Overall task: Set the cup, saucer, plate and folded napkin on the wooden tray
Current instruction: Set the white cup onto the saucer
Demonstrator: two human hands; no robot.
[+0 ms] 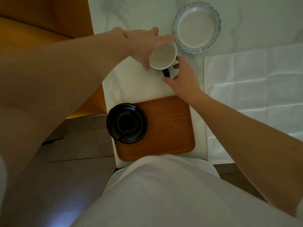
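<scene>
The cup (163, 56), white inside with a black handle, sat on the white desk (131, 82) beyond the wooden tray (168, 128). The left hand (141, 45) cupped its far and left sides with curved fingers (165, 38). The right hand (183, 77) hovered by the handle, its fingers loosely spread and holding nothing. The black saucer (127, 122) lay on the tray's left end, overhanging its edge. The plate (196, 27) stood just beyond the cup, and an unfolded white napkin (255, 99) lay to the right.

So what's showing right now: one cup (163, 56), one black saucer (127, 123), one plate (196, 27), one wooden tray (168, 126), one unfolded napkin (255, 95), and two hands — left (141, 43), right (183, 76).
</scene>
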